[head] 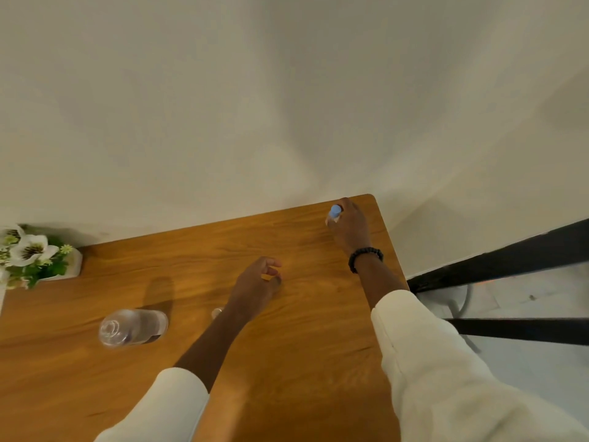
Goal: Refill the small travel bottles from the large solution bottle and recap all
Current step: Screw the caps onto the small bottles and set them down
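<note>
A clear large bottle [132, 327] stands uncapped on the wooden table [302, 362], left of my arms. At the table's far right corner my right hand [352, 229] is wrapped around a small clear travel bottle with a blue cap [334, 212]. My left hand [258, 283] hovers over the middle of the table, fingers curled and apart, holding nothing I can make out. A small clear object [216, 312], partly hidden behind my left forearm, sits on the table; I cannot tell whether it is a bottle or a cap.
A white pot of artificial white flowers [35, 255] stands at the table's far left against the wall. The table's right edge drops off to a black metal frame [510, 269] and the floor. A pale wall runs along the back edge.
</note>
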### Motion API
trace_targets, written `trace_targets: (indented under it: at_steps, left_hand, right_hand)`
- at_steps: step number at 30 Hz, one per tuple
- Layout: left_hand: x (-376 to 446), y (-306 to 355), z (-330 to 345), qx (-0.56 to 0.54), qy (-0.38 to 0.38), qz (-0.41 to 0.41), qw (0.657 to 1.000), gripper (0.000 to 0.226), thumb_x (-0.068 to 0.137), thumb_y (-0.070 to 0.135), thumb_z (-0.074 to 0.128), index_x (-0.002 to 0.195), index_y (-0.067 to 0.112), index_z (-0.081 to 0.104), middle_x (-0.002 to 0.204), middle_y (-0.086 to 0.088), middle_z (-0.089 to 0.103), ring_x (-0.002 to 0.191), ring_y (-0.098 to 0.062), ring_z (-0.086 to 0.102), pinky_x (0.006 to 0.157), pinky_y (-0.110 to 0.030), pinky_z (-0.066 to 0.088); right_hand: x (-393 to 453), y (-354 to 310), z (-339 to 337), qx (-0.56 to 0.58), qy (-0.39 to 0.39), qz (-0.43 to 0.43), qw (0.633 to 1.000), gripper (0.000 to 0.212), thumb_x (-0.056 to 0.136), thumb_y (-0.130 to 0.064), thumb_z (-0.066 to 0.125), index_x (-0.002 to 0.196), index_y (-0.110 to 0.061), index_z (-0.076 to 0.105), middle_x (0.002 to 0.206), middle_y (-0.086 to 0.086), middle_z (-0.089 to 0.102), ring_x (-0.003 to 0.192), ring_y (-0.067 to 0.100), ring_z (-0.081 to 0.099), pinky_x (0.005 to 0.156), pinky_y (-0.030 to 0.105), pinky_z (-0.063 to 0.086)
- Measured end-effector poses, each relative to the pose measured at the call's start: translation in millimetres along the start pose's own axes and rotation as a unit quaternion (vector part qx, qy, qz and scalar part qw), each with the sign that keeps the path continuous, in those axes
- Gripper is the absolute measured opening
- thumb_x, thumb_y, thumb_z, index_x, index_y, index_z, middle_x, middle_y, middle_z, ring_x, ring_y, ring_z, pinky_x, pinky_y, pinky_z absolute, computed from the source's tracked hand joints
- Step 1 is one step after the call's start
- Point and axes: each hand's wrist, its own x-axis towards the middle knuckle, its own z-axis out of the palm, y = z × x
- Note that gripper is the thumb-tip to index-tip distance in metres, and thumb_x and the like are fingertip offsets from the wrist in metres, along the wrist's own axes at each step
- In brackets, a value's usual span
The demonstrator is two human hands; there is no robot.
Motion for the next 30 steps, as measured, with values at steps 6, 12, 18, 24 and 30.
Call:
trace_targets:
  at_steps: [6, 12, 18, 24, 30]
  left_hand:
    - [-9.5, 1.8, -12.3, -0.021, 0.018, -0.001, 1.0, 0.021, 0.093, 0.015, 0.062, 0.108, 0.029, 0.059, 0.095, 0.014, 0.064, 0.075, -0.009, 0.063, 0.052, -0.015, 0.042]
    - [-38.1, -20.4, -51.9, -0.069, 0.092, -0.023, 0.993, 0.023, 0.094, 0.009, 0.058, 0.104, 0.029, 0.062, 0.101, 0.007, 0.062, 0.08, -0.015, 0.062, 0.057, -0.023, 0.043]
    - [-82.9, -56.5, -93.4, -0.09, 0.13, -0.031, 0.987, 0.04, 0.089, -0.004, 0.055, 0.098, 0.034, 0.061, 0.103, 0.003, 0.062, 0.088, -0.025, 0.063, 0.07, -0.044, 0.05]
    - [-121.8, -85.4, -106.2, -0.064, 0.147, -0.026, 0.987, 0.034, 0.086, -0.003, 0.06, 0.111, 0.02, 0.063, 0.104, 0.005, 0.061, 0.097, -0.011, 0.06, 0.075, -0.025, 0.05]
    - [-140.4, -105.8, -97.7, -0.07, 0.097, -0.038, 0.992, 0.031, 0.091, 0.006, 0.06, 0.107, 0.032, 0.058, 0.105, 0.005, 0.058, 0.084, -0.013, 0.061, 0.066, -0.019, 0.046]
  right_hand:
    - [-22.2, -24.7, -11.4, -0.02, 0.063, -0.028, 0.997, 0.051, 0.087, -0.021, 0.066, 0.134, -0.02, 0.048, 0.135, 0.005, 0.048, 0.117, 0.021, 0.05, 0.094, 0.038, 0.05]
    - [-93.2, -92.3, 6.7, 0.038, -0.045, -0.147, 0.987, 0.044, 0.091, -0.019, 0.064, 0.133, -0.02, 0.05, 0.133, 0.0, 0.05, 0.121, 0.012, 0.047, 0.1, 0.034, 0.048]
    - [-172.4, -145.3, 66.9, -0.064, -0.282, -0.22, 0.932, 0.067, 0.085, -0.02, 0.07, 0.144, -0.029, 0.038, 0.142, 0.0, 0.041, 0.125, 0.02, 0.045, 0.096, 0.035, 0.047]
    - [-205.3, -145.8, 119.1, -0.167, -0.282, -0.204, 0.922, 0.07, 0.083, -0.016, 0.075, 0.142, -0.028, 0.039, 0.139, 0.001, 0.043, 0.119, 0.025, 0.05, 0.088, 0.035, 0.049]
    - [-202.6, -124.4, 139.9, -0.148, -0.242, -0.126, 0.951, 0.044, 0.095, -0.015, 0.058, 0.138, -0.022, 0.05, 0.139, 0.004, 0.049, 0.111, 0.026, 0.058, 0.083, 0.038, 0.051]
